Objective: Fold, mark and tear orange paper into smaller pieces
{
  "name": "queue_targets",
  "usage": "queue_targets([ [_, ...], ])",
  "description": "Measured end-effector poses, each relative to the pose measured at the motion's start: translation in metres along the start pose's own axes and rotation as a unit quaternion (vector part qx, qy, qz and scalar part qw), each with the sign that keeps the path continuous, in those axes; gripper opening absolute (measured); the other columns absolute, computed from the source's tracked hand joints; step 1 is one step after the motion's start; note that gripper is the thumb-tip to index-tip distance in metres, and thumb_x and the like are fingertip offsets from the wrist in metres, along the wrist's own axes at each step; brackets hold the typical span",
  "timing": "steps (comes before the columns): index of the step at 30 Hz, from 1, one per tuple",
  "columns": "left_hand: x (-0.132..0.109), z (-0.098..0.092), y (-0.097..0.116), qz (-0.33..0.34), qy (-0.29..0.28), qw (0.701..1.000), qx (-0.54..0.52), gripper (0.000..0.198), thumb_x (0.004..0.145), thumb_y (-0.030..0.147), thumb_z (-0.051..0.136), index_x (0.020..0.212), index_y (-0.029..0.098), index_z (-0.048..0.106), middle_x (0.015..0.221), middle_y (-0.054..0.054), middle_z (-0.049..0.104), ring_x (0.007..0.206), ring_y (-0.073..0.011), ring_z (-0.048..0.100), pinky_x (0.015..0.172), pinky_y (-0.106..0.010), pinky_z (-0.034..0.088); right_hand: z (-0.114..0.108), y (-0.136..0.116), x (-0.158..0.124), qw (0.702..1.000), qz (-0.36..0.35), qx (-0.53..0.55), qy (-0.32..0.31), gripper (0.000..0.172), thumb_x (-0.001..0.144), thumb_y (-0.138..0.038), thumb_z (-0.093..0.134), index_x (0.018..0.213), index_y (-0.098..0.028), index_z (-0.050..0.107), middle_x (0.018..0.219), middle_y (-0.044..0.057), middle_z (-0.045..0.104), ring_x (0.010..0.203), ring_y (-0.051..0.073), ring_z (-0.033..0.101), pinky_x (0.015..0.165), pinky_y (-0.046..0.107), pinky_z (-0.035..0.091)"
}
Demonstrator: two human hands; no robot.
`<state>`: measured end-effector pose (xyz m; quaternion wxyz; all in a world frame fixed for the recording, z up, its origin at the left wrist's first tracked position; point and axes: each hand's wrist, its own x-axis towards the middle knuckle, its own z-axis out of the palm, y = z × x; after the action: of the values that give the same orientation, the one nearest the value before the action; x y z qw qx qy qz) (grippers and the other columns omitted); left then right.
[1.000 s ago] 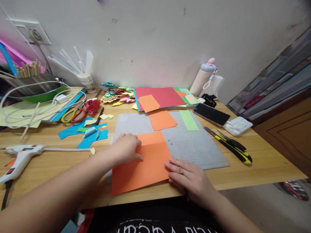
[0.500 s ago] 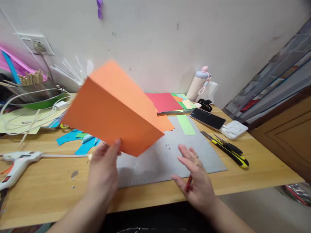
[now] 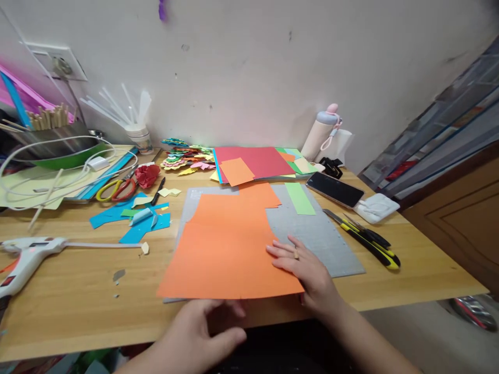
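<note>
A large sheet of orange paper [image 3: 230, 249] lies over the grey cutting mat [image 3: 331, 254], its near edge reaching past the mat's front. My right hand [image 3: 307, 270] rests on the sheet's right edge with fingers stretched flat; its thumb is mostly hidden, and a ring shows on one finger. Just below the near edge is my left hand [image 3: 210, 332], empty, thumb and fingers apart, some fingertips partly out of sight. Smaller orange pieces [image 3: 259, 196] lie beyond the sheet, and a light green strip [image 3: 299, 198] is on the mat. The red pen seen earlier is not visible.
On the right are a yellow-black utility knife [image 3: 374, 249], black scissors [image 3: 370, 236], a phone [image 3: 335, 189] and a white charger [image 3: 377, 208]. A glue gun [image 3: 31, 257], blue paper scraps [image 3: 144, 223] and scissors with coloured handles [image 3: 117, 189] lie left. A bottle [image 3: 317, 135] stands behind.
The orange sheet, held up and folded in my left hand, is now spread down on the mat. My left hand has let go and lowered; my right hand has come onto the sheet.
</note>
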<state>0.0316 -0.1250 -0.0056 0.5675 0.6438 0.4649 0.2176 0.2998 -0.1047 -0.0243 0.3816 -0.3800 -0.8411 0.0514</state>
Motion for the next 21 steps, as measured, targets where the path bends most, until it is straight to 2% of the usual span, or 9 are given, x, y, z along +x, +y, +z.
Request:
queue_targets([
  [2, -0.007, -0.018, -0.017, 0.056, 0.144, 0.975, 0.161, 0.020, 0.080, 0.038, 0.056, 0.093, 0.024, 0.062, 0.089, -0.008, 0.066, 0.092, -0.0261, 0.061, 0.080, -0.043, 0.051, -0.006, 0.003, -0.010, 0.999, 0.015, 0.046, -0.017, 0.026, 0.089, -0.020, 0.045, 0.112, -0.025, 0.056, 0.119, 0.009, 0.067, 0.114, 0.022, 0.060, 0.098, 0.048, 0.046],
  [4, -0.009, -0.036, -0.031, 0.124, 0.297, 0.904, 0.280, 0.027, 0.080, 0.031, 0.055, 0.105, 0.024, 0.055, 0.096, -0.010, 0.061, 0.097, -0.0281, 0.057, 0.079, -0.044, 0.050, -0.010, 0.005, -0.020, 0.996, 0.024, 0.074, -0.032, 0.025, 0.090, -0.023, 0.047, 0.114, -0.025, 0.055, 0.118, 0.009, 0.067, 0.112, 0.022, 0.061, 0.095, 0.045, 0.050],
  [6, -0.008, -0.050, -0.038, 0.179, 0.378, 0.825, 0.380, 0.042, 0.079, 0.026, 0.058, 0.120, 0.024, 0.046, 0.114, -0.014, 0.053, 0.110, -0.0310, 0.050, 0.087, -0.047, 0.045, -0.012, 0.006, -0.027, 0.994, 0.020, 0.088, -0.056, 0.025, 0.090, -0.023, 0.050, 0.114, -0.025, 0.055, 0.118, 0.009, 0.067, 0.113, 0.022, 0.060, 0.095, 0.044, 0.050],
  [7, -0.007, -0.055, -0.038, 0.206, 0.371, 0.800, 0.424, 0.047, 0.081, 0.023, 0.056, 0.125, 0.026, 0.043, 0.122, -0.014, 0.051, 0.116, -0.0314, 0.047, 0.092, -0.048, 0.040, -0.012, 0.006, -0.030, 0.993, 0.015, 0.094, -0.072, 0.025, 0.089, -0.022, 0.051, 0.114, -0.025, 0.055, 0.119, 0.009, 0.067, 0.115, 0.022, 0.059, 0.096, 0.044, 0.049],
  [9, -0.004, -0.062, -0.034, 0.252, 0.282, 0.778, 0.502, 0.052, 0.086, 0.017, 0.048, 0.133, 0.034, 0.039, 0.132, -0.007, 0.051, 0.123, -0.0282, 0.044, 0.102, -0.047, 0.029, -0.013, 0.006, -0.032, 0.990, 0.002, 0.104, -0.098, 0.027, 0.087, -0.018, 0.052, 0.114, -0.024, 0.054, 0.121, 0.008, 0.066, 0.118, 0.022, 0.056, 0.097, 0.044, 0.049],
  [11, -0.001, -0.065, -0.030, 0.269, 0.146, 0.776, 0.551, 0.057, 0.088, 0.011, 0.039, 0.137, 0.040, 0.036, 0.133, 0.003, 0.055, 0.124, -0.0216, 0.045, 0.106, -0.041, 0.020, -0.014, 0.006, -0.032, 0.987, -0.006, 0.113, -0.114, 0.029, 0.086, -0.013, 0.052, 0.112, -0.024, 0.054, 0.122, 0.008, 0.065, 0.120, 0.021, 0.055, 0.097, 0.043, 0.049],
  [13, 0.002, -0.066, -0.028, 0.261, 0.056, 0.782, 0.563, 0.060, 0.089, 0.009, 0.038, 0.139, 0.040, 0.034, 0.133, 0.006, 0.056, 0.123, -0.0177, 0.047, 0.107, -0.036, 0.015, -0.014, 0.006, -0.029, 0.987, -0.001, 0.103, -0.122, 0.030, 0.084, -0.009, 0.052, 0.110, -0.025, 0.055, 0.123, 0.007, 0.064, 0.120, 0.020, 0.055, 0.096, 0.042, 0.049],
  [16, 0.006, -0.066, -0.027, 0.251, 0.022, 0.798, 0.548, 0.057, 0.089, 0.012, 0.041, 0.140, 0.037, 0.036, 0.132, 0.004, 0.057, 0.122, -0.0179, 0.049, 0.106, -0.035, 0.015, -0.013, 0.005, -0.023, 0.988, 0.028, 0.050, -0.146, 0.032, 0.082, -0.010, 0.055, 0.110, -0.025, 0.056, 0.125, 0.007, 0.063, 0.120, 0.020, 0.054, 0.095, 0.042, 0.049],
  [21, 0.012, -0.063, -0.017, 0.209, 0.037, 0.834, 0.510, 0.044, 0.087, 0.020, 0.050, 0.129, 0.034, 0.050, 0.120, 0.000, 0.063, 0.114, -0.0198, 0.051, 0.098, -0.035, 0.021, -0.006, 0.008, -0.013, 0.982, 0.086, 0.032, -0.166, 0.039, 0.082, -0.013, 0.057, 0.119, -0.026, 0.055, 0.113, 0.006, 0.068, 0.102, 0.020, 0.062, 0.083, 0.039, 0.051],
])
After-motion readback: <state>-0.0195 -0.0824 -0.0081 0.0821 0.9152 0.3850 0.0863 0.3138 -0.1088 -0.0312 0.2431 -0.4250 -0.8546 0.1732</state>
